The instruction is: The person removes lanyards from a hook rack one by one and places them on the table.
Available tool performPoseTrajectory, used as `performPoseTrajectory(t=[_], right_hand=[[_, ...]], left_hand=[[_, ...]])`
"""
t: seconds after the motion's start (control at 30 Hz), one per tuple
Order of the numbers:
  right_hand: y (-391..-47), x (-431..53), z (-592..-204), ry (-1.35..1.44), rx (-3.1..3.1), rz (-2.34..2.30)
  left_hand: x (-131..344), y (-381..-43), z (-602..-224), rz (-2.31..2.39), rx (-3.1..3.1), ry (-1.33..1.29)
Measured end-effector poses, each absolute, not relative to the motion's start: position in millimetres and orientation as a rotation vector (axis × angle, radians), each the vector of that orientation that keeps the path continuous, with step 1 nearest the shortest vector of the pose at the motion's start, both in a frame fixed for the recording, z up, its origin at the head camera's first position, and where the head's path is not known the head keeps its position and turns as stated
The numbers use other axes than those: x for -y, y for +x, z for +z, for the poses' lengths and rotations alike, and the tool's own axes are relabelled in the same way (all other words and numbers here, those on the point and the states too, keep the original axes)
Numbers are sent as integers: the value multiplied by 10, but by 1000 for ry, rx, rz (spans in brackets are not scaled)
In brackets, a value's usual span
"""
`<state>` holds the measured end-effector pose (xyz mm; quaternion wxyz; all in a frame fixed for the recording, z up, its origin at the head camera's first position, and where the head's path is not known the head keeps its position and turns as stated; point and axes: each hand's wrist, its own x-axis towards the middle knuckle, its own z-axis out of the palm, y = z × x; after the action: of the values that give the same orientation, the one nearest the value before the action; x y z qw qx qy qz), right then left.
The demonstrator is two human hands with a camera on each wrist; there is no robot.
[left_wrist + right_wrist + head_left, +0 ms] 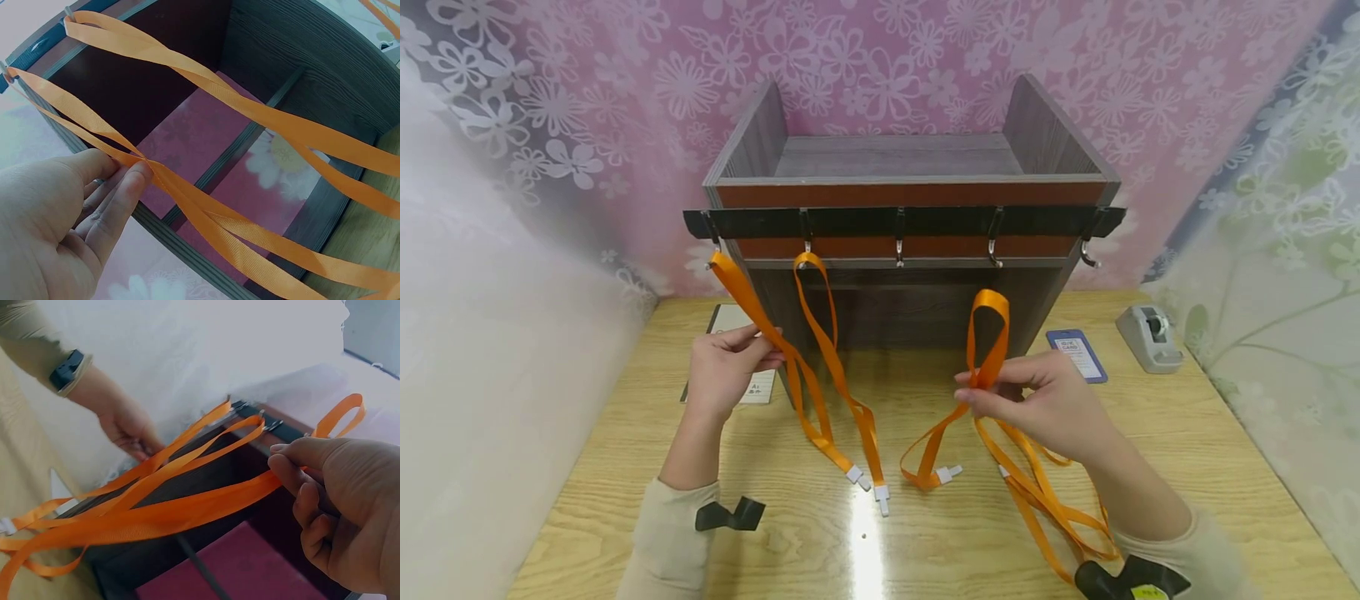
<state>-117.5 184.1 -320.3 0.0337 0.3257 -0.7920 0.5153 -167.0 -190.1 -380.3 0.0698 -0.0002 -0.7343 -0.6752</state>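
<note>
My left hand (pixel 722 371) pinches an orange lanyard (pixel 741 287) whose top loop hangs on the leftmost hook. A second orange lanyard (pixel 850 400) hangs from the hook beside it; the white clips of both reach down over the table. Between thumb and fingers, my right hand (pixel 1052 404) pinches another lanyard (pixel 992 298), its loop standing up below the hooks on the right and apart from them. In the right wrist view the strap of this lanyard (pixel 187 515) stretches away to the left. Under my right hand, more orange lanyards (pixel 1037 492) lie loosely heaped on the table.
A black rail (pixel 850 222) with several metal hooks crosses the front of a grey wooden shelf (pixel 895 158). On the wooden table (pixel 775 550), a blue-framed ID card holder (pixel 1078 357) and a grey tape dispenser (pixel 1150 337) lie right; a white printed sheet (pixel 760 390) lies behind my left hand.
</note>
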Motion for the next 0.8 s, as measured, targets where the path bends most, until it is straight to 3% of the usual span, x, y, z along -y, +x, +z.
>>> performPoseTrajectory(t=[0.8], right_hand=[[-1314, -2027, -3946, 925, 2845, 1346]], left_hand=[[1887, -1655, -3779, -2018, 2225, 13]])
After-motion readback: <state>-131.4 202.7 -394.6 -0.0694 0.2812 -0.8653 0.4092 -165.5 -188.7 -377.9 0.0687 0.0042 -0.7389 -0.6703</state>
